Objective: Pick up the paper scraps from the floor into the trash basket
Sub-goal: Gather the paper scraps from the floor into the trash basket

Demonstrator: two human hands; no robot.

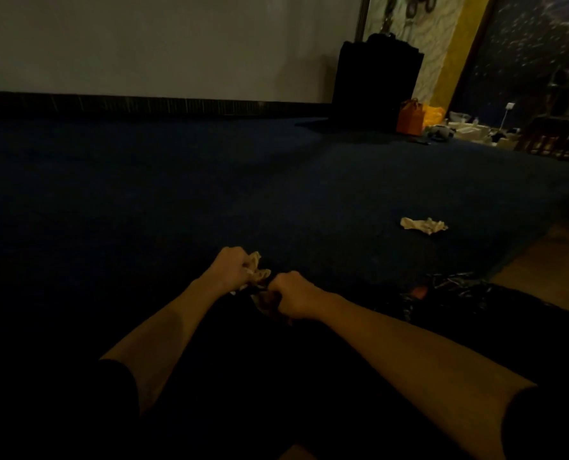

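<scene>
The room is dim. My left hand [231,267] is closed around crumpled white paper scraps [258,272] just above the dark blue carpet [177,194]. Right beside it, my right hand [289,295] makes a fist close to the same bundle, with something dark below its fingers; what it grips is too dark to tell. Another crumpled white paper scrap [423,225] lies loose on the carpet, far to the right of both hands. No trash basket shows clearly.
A dark patterned heap [449,290] lies on the carpet at my right. A tall black box [376,84] stands by the white wall [163,44]. An orange bag [411,117] and white clutter [469,129] sit at the back right. Bare wooden floor [555,267] borders the carpet on the right.
</scene>
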